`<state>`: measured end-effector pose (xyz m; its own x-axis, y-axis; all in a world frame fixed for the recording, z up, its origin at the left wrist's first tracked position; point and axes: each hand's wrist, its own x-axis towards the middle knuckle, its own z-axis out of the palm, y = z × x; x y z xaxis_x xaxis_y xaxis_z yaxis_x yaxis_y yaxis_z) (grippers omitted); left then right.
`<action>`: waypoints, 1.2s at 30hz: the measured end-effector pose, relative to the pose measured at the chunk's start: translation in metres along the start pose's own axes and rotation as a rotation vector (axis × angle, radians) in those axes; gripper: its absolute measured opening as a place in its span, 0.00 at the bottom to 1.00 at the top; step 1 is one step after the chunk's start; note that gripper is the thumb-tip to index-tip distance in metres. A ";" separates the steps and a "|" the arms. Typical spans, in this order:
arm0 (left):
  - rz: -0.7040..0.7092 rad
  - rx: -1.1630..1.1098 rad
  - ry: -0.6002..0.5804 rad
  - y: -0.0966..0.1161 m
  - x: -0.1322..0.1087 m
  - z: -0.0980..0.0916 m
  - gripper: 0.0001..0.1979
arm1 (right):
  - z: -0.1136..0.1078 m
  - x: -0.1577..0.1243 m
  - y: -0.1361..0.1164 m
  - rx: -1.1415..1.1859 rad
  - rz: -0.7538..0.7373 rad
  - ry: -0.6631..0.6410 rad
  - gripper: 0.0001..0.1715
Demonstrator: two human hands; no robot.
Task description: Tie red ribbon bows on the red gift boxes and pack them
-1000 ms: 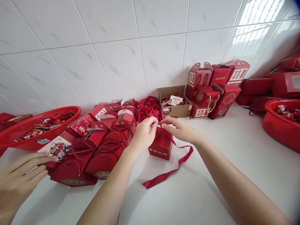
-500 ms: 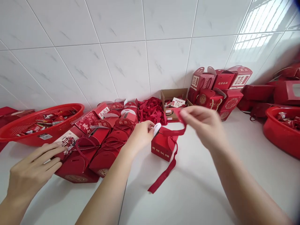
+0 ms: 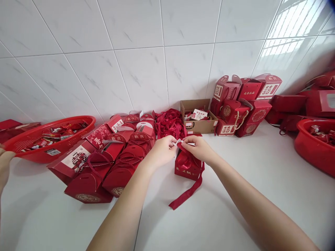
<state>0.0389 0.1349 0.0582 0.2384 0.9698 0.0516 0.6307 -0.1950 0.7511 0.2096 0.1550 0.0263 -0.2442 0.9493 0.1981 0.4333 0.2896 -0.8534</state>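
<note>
A small red gift box (image 3: 187, 170) with gold characters stands on the white table between my hands. My left hand (image 3: 164, 150) pinches the box's top flap, whose pale inner side shows at my fingertips. With thumb and fingers together, my right hand (image 3: 199, 148) grips a dark red ribbon (image 3: 188, 196) at the top of the box. A loop of it hangs over the front, and its loose tail trails down the right side onto the table. The fingertips of both hands meet at the flaps, so how the ribbon passes there is hidden.
Several red boxes (image 3: 91, 183) crowd the left, beside a red basket (image 3: 52, 151) of sweets. Behind are a ribbon pile (image 3: 171, 122) and a cardboard box (image 3: 201, 127). Stacked boxes (image 3: 235, 111) and a red tub (image 3: 314, 153) stand right. Another person's hand (image 3: 4, 165) is at the left edge.
My right hand has moved left and down with the ribbon to meet my left hand at the box top. The other person's hand has left the boxes and moved to the left edge.
</note>
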 end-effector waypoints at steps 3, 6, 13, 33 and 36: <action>-0.008 -0.044 -0.062 0.003 -0.002 0.002 0.12 | 0.000 -0.001 -0.001 -0.005 -0.010 -0.021 0.11; -0.005 -0.058 -0.071 0.003 0.000 0.005 0.12 | 0.001 -0.002 -0.002 -0.018 -0.029 -0.066 0.10; 0.005 0.009 0.314 0.000 -0.003 -0.027 0.05 | -0.020 -0.006 -0.009 -0.103 -0.040 -0.001 0.11; 0.038 0.063 -0.057 -0.022 -0.023 0.015 0.06 | -0.060 -0.054 0.033 -0.043 0.254 -0.219 0.34; -0.033 0.030 -0.031 -0.024 -0.033 0.001 0.07 | -0.079 -0.060 0.033 0.017 0.236 -0.288 0.25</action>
<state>0.0171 0.1077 0.0380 0.2392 0.9709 0.0062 0.6604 -0.1674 0.7320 0.3069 0.1174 0.0241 -0.3742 0.9156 -0.1471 0.4927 0.0619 -0.8680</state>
